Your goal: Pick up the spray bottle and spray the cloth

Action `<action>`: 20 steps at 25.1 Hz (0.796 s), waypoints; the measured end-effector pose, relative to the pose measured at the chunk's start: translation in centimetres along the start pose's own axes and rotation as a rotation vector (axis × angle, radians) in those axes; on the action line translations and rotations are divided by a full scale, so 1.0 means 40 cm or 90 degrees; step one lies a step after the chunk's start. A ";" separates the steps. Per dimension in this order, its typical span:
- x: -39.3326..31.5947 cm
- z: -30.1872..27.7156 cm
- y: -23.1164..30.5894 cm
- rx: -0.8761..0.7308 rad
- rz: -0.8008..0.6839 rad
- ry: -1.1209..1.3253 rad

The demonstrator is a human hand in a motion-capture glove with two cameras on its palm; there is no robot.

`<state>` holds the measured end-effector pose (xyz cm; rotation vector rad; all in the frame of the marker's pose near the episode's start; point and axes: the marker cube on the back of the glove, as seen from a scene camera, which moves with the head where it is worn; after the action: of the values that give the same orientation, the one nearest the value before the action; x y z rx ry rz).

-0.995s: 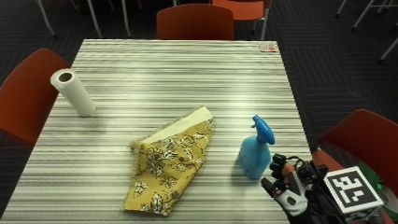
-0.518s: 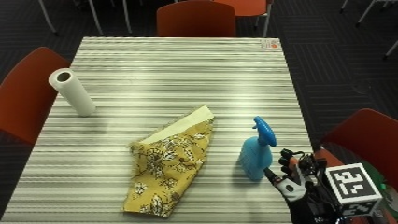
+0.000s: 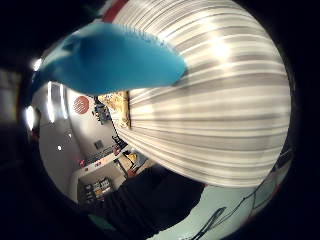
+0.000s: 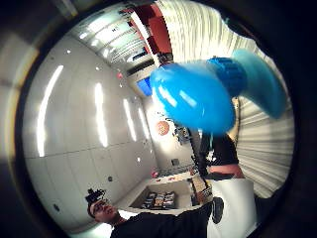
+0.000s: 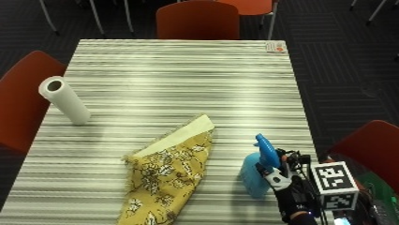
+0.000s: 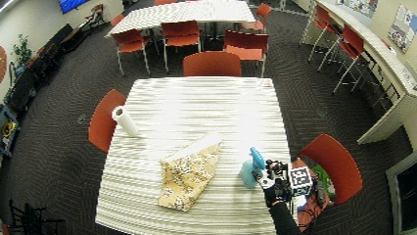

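Outside view: a blue translucent plastic spray bottle (image 5: 257, 174) with a rounded body and pointed trigger head stands upright near the right edge of a striped grey-and-white laminate surface (image 5: 181, 79). The black-gloved right hand (image 5: 288, 194) is right beside it; whether its fingers curl around the bottle cannot be told. A folded yellow floral cloth (image 5: 165, 176) with frayed edges lies flat nearby. A white paper towel roll (image 5: 64, 100) stands well apart.

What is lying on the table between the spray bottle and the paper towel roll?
In the outside view, the yellow floral cloth lies between the spray bottle and the paper towel roll; otherwise only bare striped table.
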<state>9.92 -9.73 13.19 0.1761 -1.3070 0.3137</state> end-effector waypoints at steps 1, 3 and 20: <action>-0.004 0.006 -0.001 0.000 0.000 -0.001; -0.014 0.018 -0.004 0.000 -0.001 -0.003; -0.035 0.036 -0.055 0.019 -0.040 -0.019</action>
<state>9.00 -12.42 12.30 0.2472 -1.3246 0.2789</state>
